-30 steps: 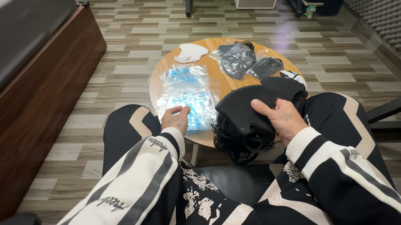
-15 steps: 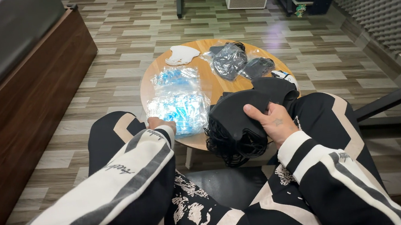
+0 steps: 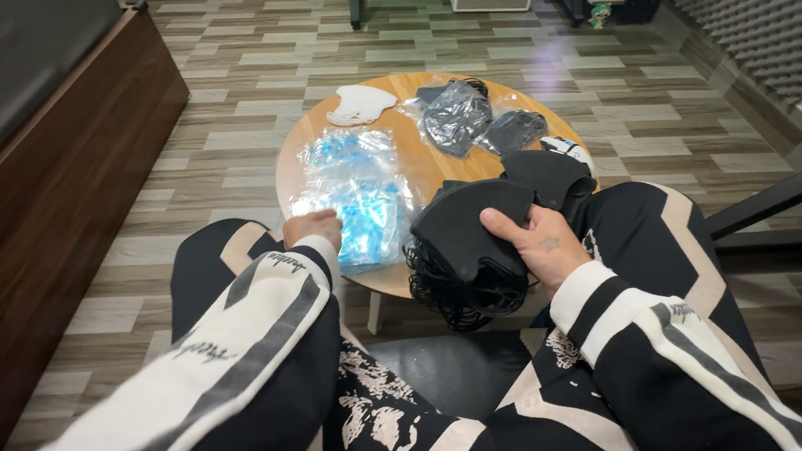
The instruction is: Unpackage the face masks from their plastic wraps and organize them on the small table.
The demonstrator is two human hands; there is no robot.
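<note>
A: Status check. Where's your right hand [image 3: 542, 245]?

B: Clamped on a stack of black face masks [image 3: 471, 238], thumb on top, fingers underneath. The stack sits at the near edge of the round wooden table [image 3: 435, 166], partly over your lap, ear loops hanging loose below.

A: And the left hand [image 3: 313, 229]?

B: At the near-left rim of the table, touching the edge of the clear bags of blue masks [image 3: 357, 195]. Fingers are mostly hidden by the sleeve [image 3: 260, 312], so can't tell whether it grips the bag or just rests on it.

A: What else is on the table?

B: White mask [image 3: 359, 104] at the far edge, approx. centre-left. Two clear bags of dark masks [image 3: 469, 117] far right, well apart from both hands.

A: Handling notes?

B: Keep the thumb flat across the top of the stack; the masks are soft and look likely to fan out if the grip is off-centre. Watch the loops: they seem prone to snag on the table rim. Bag film looks slick, so pinch it near a corner, not mid-panel.
</note>
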